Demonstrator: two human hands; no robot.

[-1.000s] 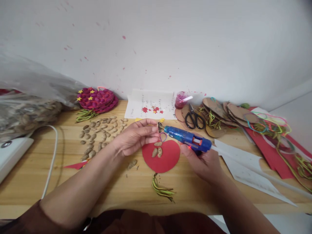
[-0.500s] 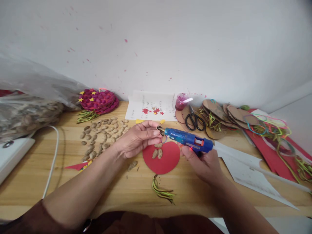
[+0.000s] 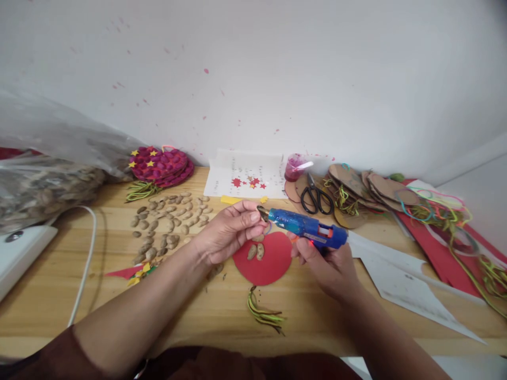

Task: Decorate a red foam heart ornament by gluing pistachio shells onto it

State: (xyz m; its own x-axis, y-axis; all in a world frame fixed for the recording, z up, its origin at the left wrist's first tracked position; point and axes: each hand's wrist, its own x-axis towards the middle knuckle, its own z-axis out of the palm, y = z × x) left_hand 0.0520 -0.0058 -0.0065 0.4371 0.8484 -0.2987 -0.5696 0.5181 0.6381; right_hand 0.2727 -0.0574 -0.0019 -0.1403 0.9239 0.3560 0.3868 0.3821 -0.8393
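Note:
My right hand (image 3: 330, 266) is wrapped around a blue hot glue gun (image 3: 299, 225), its nozzle pointing left. Between thumb and fingers, my left hand (image 3: 232, 232) pinches a peanut (image 3: 261, 210), mostly covered by the fingertips, right at the nozzle tip. Below both hands lies a round red card (image 3: 263, 272). A few peanuts (image 3: 260, 252) sit on its upper part, one partly behind my left hand. A green and brown tassel (image 3: 265, 315) hangs from the card's near edge onto the table.
Loose peanuts (image 3: 170, 226) are spread at left, near a power strip (image 3: 24, 253) and a bag of peanuts (image 3: 47, 184). Behind stand purple peanut-covered discs (image 3: 160, 168), paper with small stars (image 3: 222, 171), and a cup (image 3: 294, 168). Scissors (image 3: 317, 200) and cardboard discs (image 3: 348, 182) lie right.
Both hands stay nearly in place, with the peanut still held at the glue gun's nozzle. The left hand sits very slightly lower and further right in view.

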